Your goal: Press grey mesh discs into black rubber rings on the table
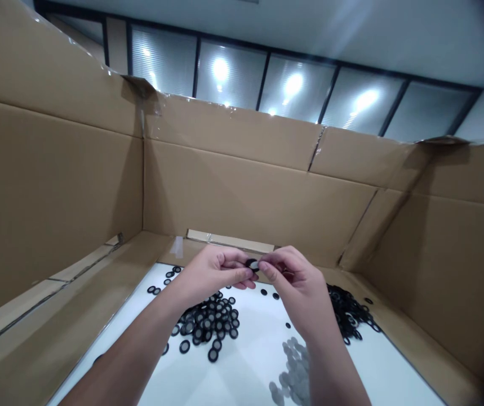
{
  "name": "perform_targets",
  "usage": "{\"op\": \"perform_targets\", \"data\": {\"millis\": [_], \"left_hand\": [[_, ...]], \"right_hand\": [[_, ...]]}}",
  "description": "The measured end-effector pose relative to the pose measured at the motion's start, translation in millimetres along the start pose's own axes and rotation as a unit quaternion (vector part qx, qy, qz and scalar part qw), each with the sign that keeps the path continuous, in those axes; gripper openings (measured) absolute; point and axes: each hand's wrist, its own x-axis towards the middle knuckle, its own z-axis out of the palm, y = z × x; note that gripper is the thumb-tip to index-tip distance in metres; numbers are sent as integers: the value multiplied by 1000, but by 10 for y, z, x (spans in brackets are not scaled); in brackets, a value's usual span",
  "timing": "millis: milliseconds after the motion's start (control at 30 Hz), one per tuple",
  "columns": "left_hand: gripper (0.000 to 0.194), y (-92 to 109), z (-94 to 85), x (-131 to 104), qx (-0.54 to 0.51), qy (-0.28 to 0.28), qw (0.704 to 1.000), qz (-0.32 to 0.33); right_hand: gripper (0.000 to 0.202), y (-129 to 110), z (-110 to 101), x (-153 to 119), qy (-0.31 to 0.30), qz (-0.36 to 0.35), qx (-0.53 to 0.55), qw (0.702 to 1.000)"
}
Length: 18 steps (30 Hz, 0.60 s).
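Above the white board, both my hands meet with thumbs and fingertips pinched together. My left hand grips a small black ring at its edge. Against that ring sits a light grey disc, pinched by my right hand; whether it lies fully inside the ring I cannot tell. Below my left wrist is a pile of black rings with grey discs in their centres. Loose grey discs lie beside my right forearm, which partly covers them. Beyond that arm, black rings are heaped, partly hidden.
A white board lies within tall cardboard walls at the left, back and right. Several disc-filled rings are scattered near its far left corner. Small black pieces lie behind my right hand. A cardboard strip runs along the back.
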Motion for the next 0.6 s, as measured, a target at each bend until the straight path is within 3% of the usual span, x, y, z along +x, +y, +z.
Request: {"op": "perform_targets", "data": {"millis": [600], "left_hand": [[17,-52,39,-48,11,-6,998,61]], "right_hand": [[16,-77,-22,-49,10,3,-39,999]]}}
